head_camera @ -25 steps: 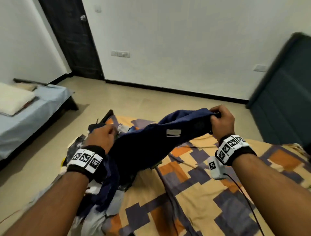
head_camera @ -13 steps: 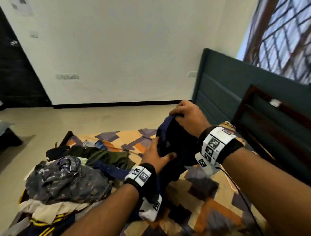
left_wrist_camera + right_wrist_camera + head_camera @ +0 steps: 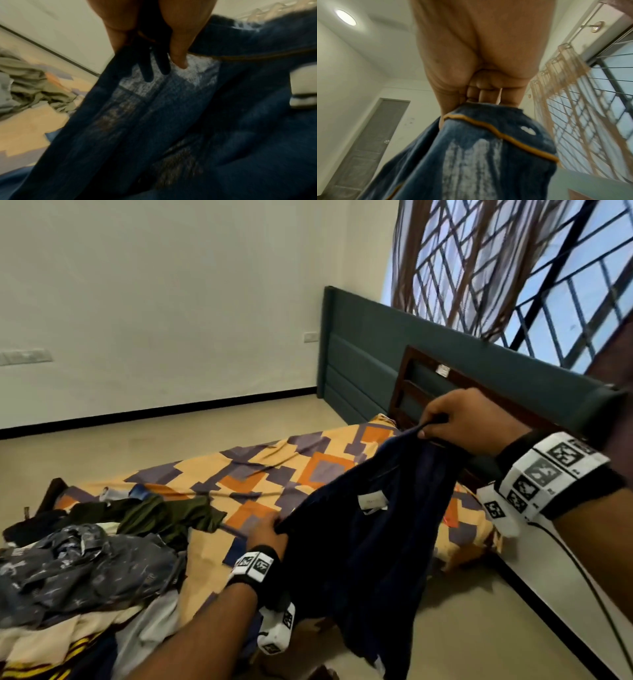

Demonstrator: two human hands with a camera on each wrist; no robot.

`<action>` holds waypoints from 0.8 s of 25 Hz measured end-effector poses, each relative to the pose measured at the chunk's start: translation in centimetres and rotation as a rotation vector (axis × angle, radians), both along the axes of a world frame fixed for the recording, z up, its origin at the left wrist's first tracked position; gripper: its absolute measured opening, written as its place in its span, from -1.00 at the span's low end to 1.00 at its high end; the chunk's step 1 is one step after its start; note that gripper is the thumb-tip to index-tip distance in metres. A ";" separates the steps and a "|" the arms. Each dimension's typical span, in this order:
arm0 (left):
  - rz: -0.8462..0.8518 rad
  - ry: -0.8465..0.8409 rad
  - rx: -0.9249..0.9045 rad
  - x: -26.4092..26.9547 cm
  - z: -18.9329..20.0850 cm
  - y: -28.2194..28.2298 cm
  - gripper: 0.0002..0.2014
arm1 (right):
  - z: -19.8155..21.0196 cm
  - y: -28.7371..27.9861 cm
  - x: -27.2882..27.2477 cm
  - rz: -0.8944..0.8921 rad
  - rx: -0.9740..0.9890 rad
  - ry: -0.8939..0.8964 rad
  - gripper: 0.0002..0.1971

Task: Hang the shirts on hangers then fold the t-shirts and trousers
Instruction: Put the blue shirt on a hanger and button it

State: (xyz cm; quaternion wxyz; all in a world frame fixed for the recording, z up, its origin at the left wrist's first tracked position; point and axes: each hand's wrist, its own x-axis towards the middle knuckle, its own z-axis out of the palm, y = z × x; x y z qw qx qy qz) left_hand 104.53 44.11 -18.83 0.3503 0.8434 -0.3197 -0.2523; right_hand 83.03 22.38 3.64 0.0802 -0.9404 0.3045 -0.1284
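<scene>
Denim jeans (image 3: 370,529) hang between both hands above the bed's (image 3: 308,470) near edge. The right hand (image 3: 469,419) pinches the waistband high; the left hand (image 3: 265,530) grips it lower, fingers curled into the cloth. Held apart like this, the legs probably drop straight for folding. Unsorted clothes (image 3: 85,563) lie heaped at the left.

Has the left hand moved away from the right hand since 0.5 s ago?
Yes. The left hand now grips the jeans low over the bedsheet, well apart from the right hand.
</scene>
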 end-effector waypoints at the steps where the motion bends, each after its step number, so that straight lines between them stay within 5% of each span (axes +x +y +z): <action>1: 0.025 0.003 -0.014 -0.2 -0.6 0.6 -0.78 | -1.3 -0.4 -1.3 -0.027 0.028 0.024 -0.97; 6: 0.038 0.254 -0.374 -0.1 -1.0 2.6 -0.57 | -10.3 -3.1 -7.0 -0.172 0.069 -0.012 -0.88; 7: 0.033 0.248 -0.422 -0.4 -0.4 2.6 -0.60 | -13.0 -3.4 -8.4 -0.162 0.093 0.068 -0.87; 10: -0.144 0.105 -0.295 -3.0 1.4 1.3 -0.80 | -21.2 -2.6 -13.3 0.027 0.327 0.680 -0.90; 12: -0.314 0.113 -0.177 -6.2 2.6 -0.3 -0.92 | -23.5 -1.6 -16.5 0.000 0.388 0.820 -0.87; 14: -0.354 0.214 -0.214 -9.9 3.5 -2.0 -0.83 | -23.8 -1.1 -19.0 -0.125 0.435 0.650 -0.87; 18: -0.269 0.806 -0.454 -13.3 6.4 -4.4 -0.58 | -23.0 -0.7 -22.9 -0.336 0.513 0.244 -0.93; 20: -0.175 0.696 -0.442 -11.2 4.9 -4.4 -0.76 | -21.9 -1.5 -24.7 -0.364 0.456 0.127 -0.94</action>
